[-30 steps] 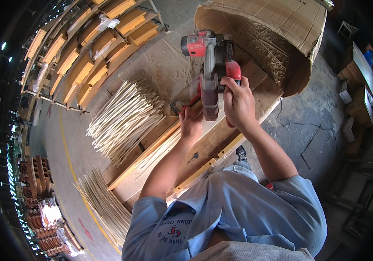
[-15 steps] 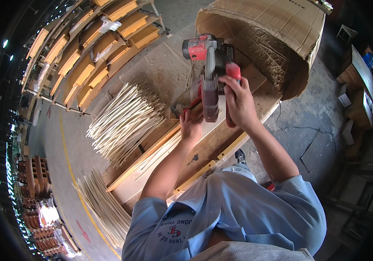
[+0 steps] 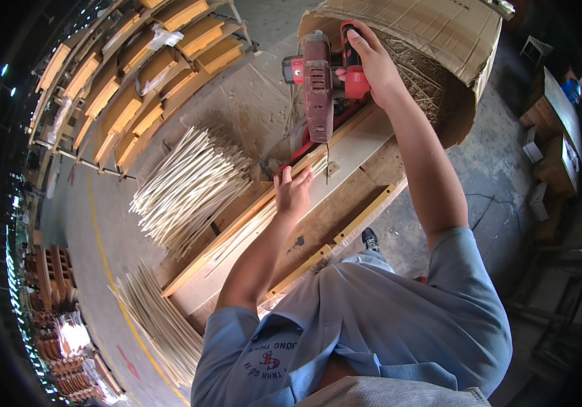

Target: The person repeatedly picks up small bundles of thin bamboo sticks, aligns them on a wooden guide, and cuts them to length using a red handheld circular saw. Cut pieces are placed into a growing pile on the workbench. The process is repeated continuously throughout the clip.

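A red and black miter saw (image 3: 319, 95) stands on the bench, its dusty blade guard uppermost and a thin blade edge showing below. My right hand (image 3: 372, 64) is closed round the saw's handle. Thin pale wooden sticks (image 3: 243, 234) lie along a long wooden fence (image 3: 220, 243). Closed over them beside the blade, my left hand (image 3: 292, 195) has its fingertips at the fence; its grip underneath is partly hidden.
Behind the fence lies a large pile of cut sticks (image 3: 192, 186); longer sticks (image 3: 159, 319) lie at the bench's left end. A big cardboard box (image 3: 406, 30) holding offcuts stands beyond the saw. Racks with wooden parts (image 3: 145, 74) are at far left.
My right hand and the saw head have moved up and away from me, uncovering the sticks and the blade edge. My left hand stays at the fence.
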Available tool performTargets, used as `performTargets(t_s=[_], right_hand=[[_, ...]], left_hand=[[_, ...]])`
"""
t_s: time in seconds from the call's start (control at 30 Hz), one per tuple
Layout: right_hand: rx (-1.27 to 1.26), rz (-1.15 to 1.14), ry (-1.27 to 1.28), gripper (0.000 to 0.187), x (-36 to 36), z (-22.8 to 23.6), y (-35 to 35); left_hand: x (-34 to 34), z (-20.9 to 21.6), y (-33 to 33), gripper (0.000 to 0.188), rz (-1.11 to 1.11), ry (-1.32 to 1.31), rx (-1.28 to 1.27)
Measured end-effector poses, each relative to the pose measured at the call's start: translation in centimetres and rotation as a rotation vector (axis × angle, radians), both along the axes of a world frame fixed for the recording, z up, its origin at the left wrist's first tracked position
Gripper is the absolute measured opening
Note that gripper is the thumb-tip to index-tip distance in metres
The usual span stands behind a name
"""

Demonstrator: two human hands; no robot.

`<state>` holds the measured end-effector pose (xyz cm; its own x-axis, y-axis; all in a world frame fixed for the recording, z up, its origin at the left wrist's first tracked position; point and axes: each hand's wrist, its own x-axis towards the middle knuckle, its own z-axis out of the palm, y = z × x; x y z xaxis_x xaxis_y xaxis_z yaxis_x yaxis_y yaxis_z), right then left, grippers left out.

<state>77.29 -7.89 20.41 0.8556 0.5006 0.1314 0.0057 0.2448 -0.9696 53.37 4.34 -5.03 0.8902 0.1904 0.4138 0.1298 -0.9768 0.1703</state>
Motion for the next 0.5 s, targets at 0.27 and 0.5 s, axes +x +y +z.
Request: performTargets(t_s=[0.27,0.5], right_hand=[[0.357,-0.489,-0.047,0.033,-4.9,-7.8,-0.6],[-0.149,0.044,0.824,0.041,-15.3,-23.3,-1.9]], left_hand=[[-0.6,0.0,0.2,0.035,0.043,0.055,0.002],[-0.5,1.1,-0.5,0.042,0.037,0.226,0.038]])
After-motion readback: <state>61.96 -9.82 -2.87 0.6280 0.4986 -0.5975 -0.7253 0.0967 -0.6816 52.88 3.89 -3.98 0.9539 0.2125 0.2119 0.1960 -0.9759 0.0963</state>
